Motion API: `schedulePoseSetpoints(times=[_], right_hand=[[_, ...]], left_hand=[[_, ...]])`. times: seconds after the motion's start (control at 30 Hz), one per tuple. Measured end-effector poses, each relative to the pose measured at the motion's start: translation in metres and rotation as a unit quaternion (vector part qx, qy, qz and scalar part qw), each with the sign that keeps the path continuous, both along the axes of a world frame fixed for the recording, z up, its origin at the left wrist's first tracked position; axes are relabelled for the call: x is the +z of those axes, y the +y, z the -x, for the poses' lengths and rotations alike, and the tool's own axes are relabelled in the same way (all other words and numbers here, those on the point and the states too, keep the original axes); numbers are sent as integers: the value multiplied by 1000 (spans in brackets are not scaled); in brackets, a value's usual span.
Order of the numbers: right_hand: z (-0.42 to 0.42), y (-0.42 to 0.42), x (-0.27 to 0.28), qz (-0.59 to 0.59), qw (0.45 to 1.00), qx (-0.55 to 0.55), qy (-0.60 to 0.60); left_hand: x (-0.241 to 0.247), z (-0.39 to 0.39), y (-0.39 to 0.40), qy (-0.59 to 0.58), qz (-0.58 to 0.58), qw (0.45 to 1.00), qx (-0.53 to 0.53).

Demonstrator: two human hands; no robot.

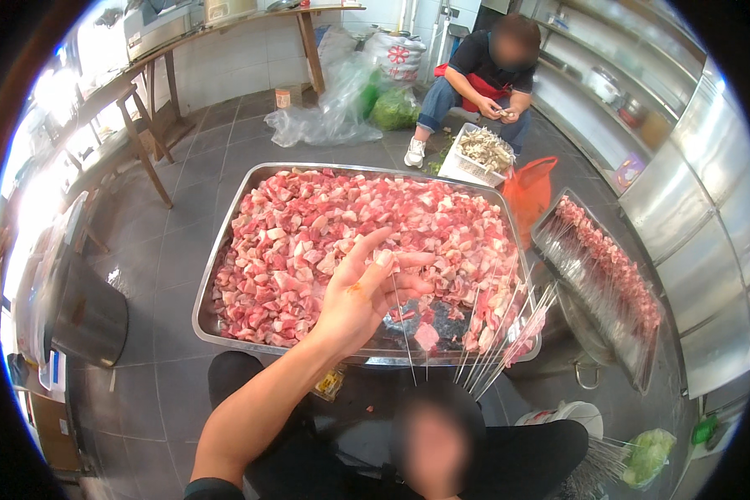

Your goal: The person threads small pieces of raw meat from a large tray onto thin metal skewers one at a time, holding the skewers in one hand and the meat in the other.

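My left hand [365, 281] is over a steel tray [207, 300] heaped with diced raw meat [325, 212]. Its thumb and fingers pinch what looks like a small piece of meat at the upper end of a thin metal skewer [405, 334]; the other fingers are spread. This skewer slants down towards a blurred skin-coloured patch [437, 437] at the bottom, perhaps my right hand; its grip is hidden. Several skewers [512, 340], some threaded with meat, lean over the tray's near right corner. A single pink piece [426, 336] lies on the tray's bare metal.
A narrower tray of meat skewers [606, 269] stands at right, by a large metal pot [584, 350]. Beyond are an orange bag [531, 187], a white basket of mushrooms [484, 153] and a seated person [494, 81]. Loose skewers [594, 469] lie lower right; a metal bin [90, 312] stands left.
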State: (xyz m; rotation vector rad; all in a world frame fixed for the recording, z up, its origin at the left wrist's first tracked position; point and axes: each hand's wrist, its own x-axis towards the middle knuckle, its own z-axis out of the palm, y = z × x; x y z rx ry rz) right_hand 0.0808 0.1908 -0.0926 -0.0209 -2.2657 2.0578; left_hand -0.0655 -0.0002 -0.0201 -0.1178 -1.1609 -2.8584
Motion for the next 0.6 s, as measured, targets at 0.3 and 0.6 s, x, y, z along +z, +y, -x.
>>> schedulePoseSetpoints(times=[0.3,0.6], right_hand=[[1,9,-41,192,975,-4,-108],[3,-1,0,-87,996,31,1]], left_hand=[[-8,2,-16,-100,113,988,-22],[-13,0,-12,-84,59,995,-4]])
